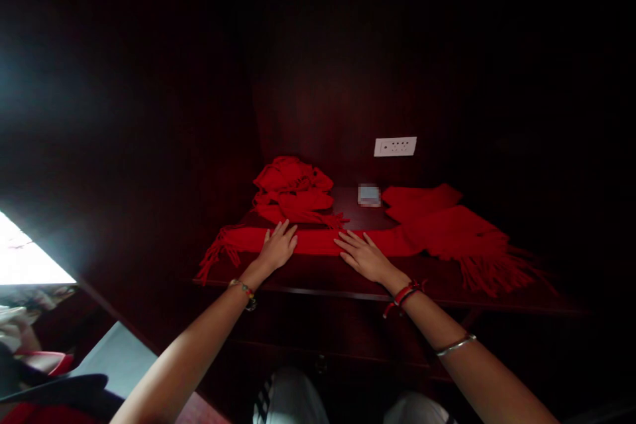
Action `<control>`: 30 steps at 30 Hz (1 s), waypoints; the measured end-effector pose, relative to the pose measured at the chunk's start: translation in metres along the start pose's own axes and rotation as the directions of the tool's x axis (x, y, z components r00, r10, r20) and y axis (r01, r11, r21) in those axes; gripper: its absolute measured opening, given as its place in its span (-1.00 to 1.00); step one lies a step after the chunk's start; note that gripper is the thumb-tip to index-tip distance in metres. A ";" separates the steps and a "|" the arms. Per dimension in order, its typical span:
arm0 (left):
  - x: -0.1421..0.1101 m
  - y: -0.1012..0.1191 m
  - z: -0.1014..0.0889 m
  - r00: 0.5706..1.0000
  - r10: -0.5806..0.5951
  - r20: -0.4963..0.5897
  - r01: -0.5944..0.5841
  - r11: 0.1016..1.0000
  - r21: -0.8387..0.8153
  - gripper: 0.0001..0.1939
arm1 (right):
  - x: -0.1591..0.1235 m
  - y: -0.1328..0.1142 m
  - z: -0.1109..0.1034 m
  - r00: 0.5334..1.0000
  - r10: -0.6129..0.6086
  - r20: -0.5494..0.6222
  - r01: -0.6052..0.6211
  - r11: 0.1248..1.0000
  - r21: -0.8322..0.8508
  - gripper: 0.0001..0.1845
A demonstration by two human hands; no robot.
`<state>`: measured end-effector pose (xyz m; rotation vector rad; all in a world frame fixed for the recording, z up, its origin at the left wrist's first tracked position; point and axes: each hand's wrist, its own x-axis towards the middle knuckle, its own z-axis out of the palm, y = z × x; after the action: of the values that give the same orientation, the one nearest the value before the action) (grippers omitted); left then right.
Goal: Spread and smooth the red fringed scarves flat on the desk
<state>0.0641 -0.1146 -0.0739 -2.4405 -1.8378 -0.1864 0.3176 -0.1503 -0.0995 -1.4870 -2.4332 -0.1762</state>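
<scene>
A red fringed scarf (318, 242) lies stretched flat along the front of a dark wooden shelf (318, 276). My left hand (279, 248) rests open on it, left of the middle, fingers extended. Palm down and fingers spread, my right hand (365, 257) touches the same scarf farther right. Its left end has loose tassels. At the right it meets a heap of red scarves (452, 228) with long fringe hanging toward the shelf edge; where one ends and another starts I cannot tell. Behind my left hand sits a rumpled pile of red scarves (293, 189).
A small pale blurred rectangle (369, 195) lies at the back of the shelf between the piles. On the dark back wall is a white socket plate (395, 146). A dark side panel (163, 179) rises at the left. My knees (293, 397) are below the shelf edge.
</scene>
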 end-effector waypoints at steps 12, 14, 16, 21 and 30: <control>0.006 0.032 0.030 0.985 0.080 -0.152 -0.083 0.996 -0.015 -0.55 | -0.002 -0.017 -0.001 0.998 -0.018 -0.056 0.020 1.000 0.021 -0.61; 0.005 0.032 0.028 0.968 0.129 -0.215 -0.136 0.990 -0.021 -0.55 | -0.002 -0.019 -0.003 0.998 -0.009 -0.063 0.009 1.000 -0.002 -0.62; 0.004 0.033 0.026 0.941 0.234 -0.243 -0.250 0.967 -0.038 -0.55 | -0.002 -0.020 -0.008 0.999 -0.023 -0.038 0.022 0.999 -0.040 -0.64; 0.004 0.035 0.020 0.802 0.536 -0.263 -0.570 0.818 -0.072 -0.67 | -0.003 -0.023 -0.020 0.995 -0.092 0.027 0.095 0.985 -0.141 -0.70; -0.002 0.037 0.011 0.809 0.512 -0.290 -0.531 0.847 0.015 -0.81 | -0.007 -0.018 -0.024 0.988 -0.146 0.050 0.151 0.979 -0.133 -0.69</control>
<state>0.1000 -0.1253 -0.0851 -2.6808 -1.0082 -0.5289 0.3090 -0.1709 -0.0782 -1.3734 -2.6121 -0.3544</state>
